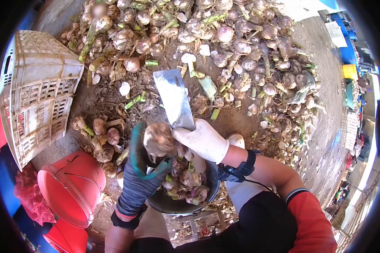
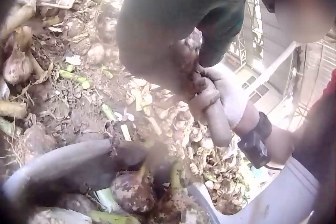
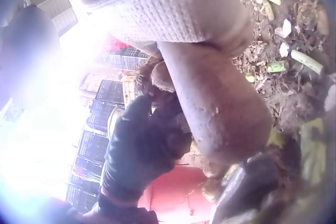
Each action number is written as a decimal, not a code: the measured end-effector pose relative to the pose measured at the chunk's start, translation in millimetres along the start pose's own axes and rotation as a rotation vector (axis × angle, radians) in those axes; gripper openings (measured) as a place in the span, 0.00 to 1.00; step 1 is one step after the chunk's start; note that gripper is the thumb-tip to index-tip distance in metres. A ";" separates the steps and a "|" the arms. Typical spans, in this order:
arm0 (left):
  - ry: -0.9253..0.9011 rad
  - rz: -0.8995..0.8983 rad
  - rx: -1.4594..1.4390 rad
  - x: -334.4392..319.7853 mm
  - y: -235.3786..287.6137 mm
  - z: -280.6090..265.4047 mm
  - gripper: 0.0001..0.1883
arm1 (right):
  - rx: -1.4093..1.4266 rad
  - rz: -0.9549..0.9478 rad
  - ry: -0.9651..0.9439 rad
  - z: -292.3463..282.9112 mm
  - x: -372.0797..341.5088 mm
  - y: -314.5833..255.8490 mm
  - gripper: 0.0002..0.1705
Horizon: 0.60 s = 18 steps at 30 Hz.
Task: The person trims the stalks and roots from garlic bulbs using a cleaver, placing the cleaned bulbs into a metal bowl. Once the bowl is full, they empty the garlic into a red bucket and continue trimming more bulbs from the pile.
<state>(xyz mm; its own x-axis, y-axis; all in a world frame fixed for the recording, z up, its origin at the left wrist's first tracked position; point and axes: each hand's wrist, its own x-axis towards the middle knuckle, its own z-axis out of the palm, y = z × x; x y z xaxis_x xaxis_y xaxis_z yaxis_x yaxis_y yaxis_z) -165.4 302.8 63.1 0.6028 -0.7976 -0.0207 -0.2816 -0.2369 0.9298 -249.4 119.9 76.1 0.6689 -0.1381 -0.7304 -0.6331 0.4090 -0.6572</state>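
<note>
In the head view my left hand (image 1: pixel 136 162), in a grey and dark green glove, holds a brown, dirt-streaked garlic bulb (image 1: pixel 159 139). My right hand (image 1: pixel 204 141) wears a white knit glove and grips a cleaver. The cleaver's broad blade (image 1: pixel 173 99) points up and away, just right of the bulb. Its pale wooden handle (image 3: pixel 220 108) sticks out below the fist in the right wrist view. Under both hands stands a dark bucket (image 1: pixel 215 181) with several garlic bulbs (image 1: pixel 192 179) in it.
A large heap of garlic bulbs (image 1: pixel 249 46) spreads across the ground ahead. A white plastic crate (image 1: pixel 50 63) stands at left, with a tipped red bucket (image 1: pixel 71 185) and a red mesh bag (image 1: pixel 33 194) nearby. Cut green stems (image 1: pixel 135 101) litter the dirt.
</note>
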 end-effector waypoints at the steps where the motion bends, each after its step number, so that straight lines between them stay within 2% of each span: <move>1: -0.001 0.000 0.000 0.3 0.0 -1.3 0.50 | 0.018 0.043 -0.016 1.9 -1.5 -3.7 0.13; 3: -0.058 -0.192 -0.016 5.5 2.5 -6.8 0.46 | -0.025 0.083 -0.089 7.1 -6.6 -2.5 0.13; 4: -0.103 -0.156 0.113 10.0 1.0 -12.4 0.41 | 0.003 0.040 -0.090 11.1 -7.1 7.7 0.13; 8: -0.162 -0.043 0.283 8.9 -10.2 -11.9 0.41 | -0.039 -0.043 -0.112 10.0 -7.4 18.4 0.12; 10: -0.101 -0.374 -0.344 3.1 -9.2 -5.0 0.39 | -0.136 -0.094 -0.109 10.4 -9.6 15.5 0.11; 12: -0.110 -0.369 -0.350 1.9 -10.8 -7.3 0.38 | -0.237 -0.144 -0.107 7.7 -10.5 14.2 0.10; 14: -0.118 -0.365 -0.355 -3.6 -17.4 -12.6 0.38 | -1.004 -0.767 0.060 0.9 -11.6 14.4 0.09; 17: -0.254 -0.149 0.107 -27.1 -39.8 -19.3 0.33 | -1.158 -0.767 0.045 0.9 -18.6 10.2 0.11; 18: -0.087 -0.379 -0.229 -27.8 -25.7 -13.4 0.24 | -1.157 -0.766 0.044 0.9 -17.8 11.3 0.11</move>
<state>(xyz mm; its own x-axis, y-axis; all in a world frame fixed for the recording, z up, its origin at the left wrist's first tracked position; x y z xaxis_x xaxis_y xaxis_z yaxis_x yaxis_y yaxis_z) -165.0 338.5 44.8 0.5639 -0.7243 -0.3968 0.1249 -0.4001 0.9079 -268.1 127.7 81.9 0.9934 -0.0231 -0.1124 -0.0916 -0.7496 -0.6555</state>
